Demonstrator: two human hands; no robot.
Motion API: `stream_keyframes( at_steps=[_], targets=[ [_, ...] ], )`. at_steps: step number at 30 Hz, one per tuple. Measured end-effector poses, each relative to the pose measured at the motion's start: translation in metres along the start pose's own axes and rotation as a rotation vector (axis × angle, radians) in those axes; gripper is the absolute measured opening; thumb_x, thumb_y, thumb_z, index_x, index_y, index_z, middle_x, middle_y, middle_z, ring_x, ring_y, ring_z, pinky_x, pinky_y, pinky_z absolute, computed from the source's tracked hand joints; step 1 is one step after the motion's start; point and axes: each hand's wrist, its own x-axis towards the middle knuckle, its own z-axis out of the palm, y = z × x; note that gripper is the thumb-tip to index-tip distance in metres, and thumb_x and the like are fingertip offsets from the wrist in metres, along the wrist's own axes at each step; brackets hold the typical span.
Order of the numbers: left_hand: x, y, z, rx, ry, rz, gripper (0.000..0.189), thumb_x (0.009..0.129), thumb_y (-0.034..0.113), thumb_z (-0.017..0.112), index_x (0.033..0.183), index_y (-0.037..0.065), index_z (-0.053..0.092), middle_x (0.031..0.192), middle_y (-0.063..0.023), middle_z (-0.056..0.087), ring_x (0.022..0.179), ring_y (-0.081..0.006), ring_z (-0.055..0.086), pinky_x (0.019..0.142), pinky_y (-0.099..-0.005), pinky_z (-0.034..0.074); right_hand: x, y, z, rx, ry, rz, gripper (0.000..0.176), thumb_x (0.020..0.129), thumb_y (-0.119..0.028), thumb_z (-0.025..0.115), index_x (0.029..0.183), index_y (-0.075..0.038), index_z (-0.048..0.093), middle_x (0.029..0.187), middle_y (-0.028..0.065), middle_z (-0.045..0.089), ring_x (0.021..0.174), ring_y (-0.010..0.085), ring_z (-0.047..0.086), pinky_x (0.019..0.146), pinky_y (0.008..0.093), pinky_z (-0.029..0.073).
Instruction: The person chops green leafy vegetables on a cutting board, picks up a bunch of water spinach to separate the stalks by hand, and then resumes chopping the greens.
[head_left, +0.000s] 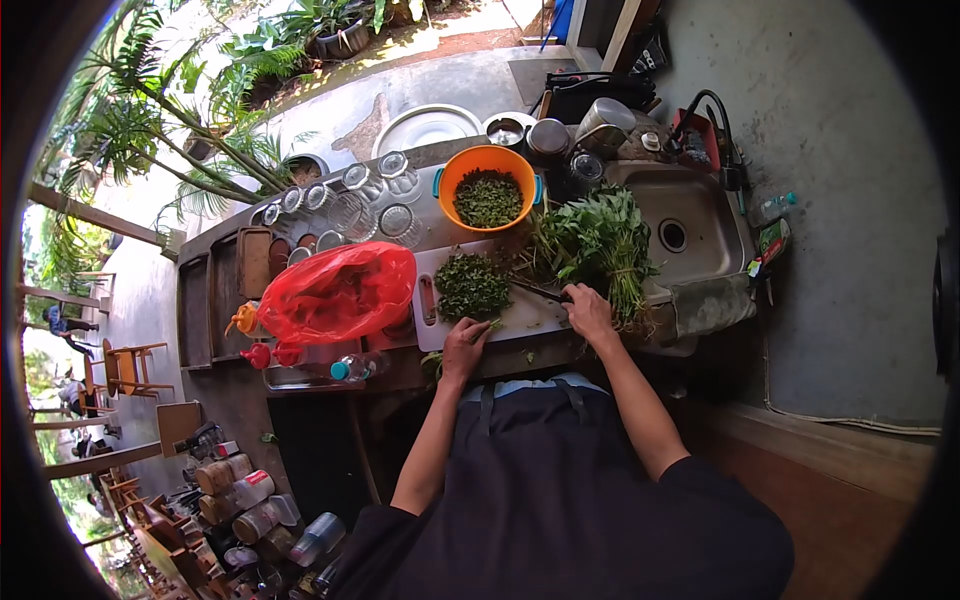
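Observation:
A white cutting board (532,312) lies on the counter with a heap of chopped greens (472,287) on it. My left hand (465,348) is at the board's front edge, fingers closed round a small bit of green stem. In my right hand (590,312) is the handle of a knife (538,290), whose dark blade points left toward the heap. A large bunch of leafy greens (600,240) lies just beyond my right hand, its stems and roots toward me. Behind the board stands an orange bowl (448,212) holding more chopped greens.
Left of the board is a red plastic bag (340,295), with a bottle with a blue cap (355,368) in front. Upturned glasses (398,222) stand behind the bag. To the right is a metal sink (700,215) with a cloth (712,305) on its front edge.

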Motion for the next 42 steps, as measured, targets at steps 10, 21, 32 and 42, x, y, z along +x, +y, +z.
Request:
stream_keyframes(
  at_steps=[10,21,32,42],
  targets=[
    [0.004,0.006,0.01,0.097,0.069,0.033,0.019,0.085,0.013,0.074,0.103,0.007,0.076,0.095,-0.0112,0.065,0.089,-0.0291,0.065,0.078,-0.0396,0.051,-0.022,-0.006,-0.026,0.196,-0.099,0.076,0.03,0.093,-0.023,0.063,0.118,-0.006,0.058,0.106,0.0227,0.067,0.102,0.0423,0.063,0.086,0.0517,0.05],
    [0.0,0.015,0.017,0.174,0.118,0.009,0.021,0.083,0.01,0.073,0.103,0.008,0.076,0.085,-0.01,0.058,0.087,-0.0288,0.057,0.078,-0.0401,0.048,-0.088,-0.022,0.017,0.123,-0.187,-0.253,0.062,0.094,-0.014,0.052,0.152,-0.025,0.034,0.092,0.0196,0.067,0.081,0.0424,0.065,0.072,0.0531,0.052],
    [0.003,0.022,0.018,0.219,0.107,0.002,0.018,0.083,0.012,0.073,0.1,0.006,0.076,0.094,-0.0106,0.061,0.095,-0.0291,0.059,0.083,-0.0405,0.05,-0.088,-0.026,0.035,-0.096,-0.186,-0.337,0.07,0.092,-0.011,0.054,0.155,-0.03,0.031,0.081,0.0143,0.06,0.07,0.0378,0.062,0.067,0.0502,0.052],
    [0.005,0.014,0.025,0.202,0.105,0.036,0.014,0.086,0.012,0.07,0.098,0.006,0.075,0.095,-0.0091,0.062,0.092,-0.0291,0.06,0.081,-0.0401,0.05,-0.087,-0.028,0.027,-0.098,-0.192,-0.335,0.071,0.092,-0.01,0.054,0.156,-0.031,0.031,0.082,0.0144,0.06,0.071,0.0371,0.062,0.068,0.0497,0.052]
  ],
)
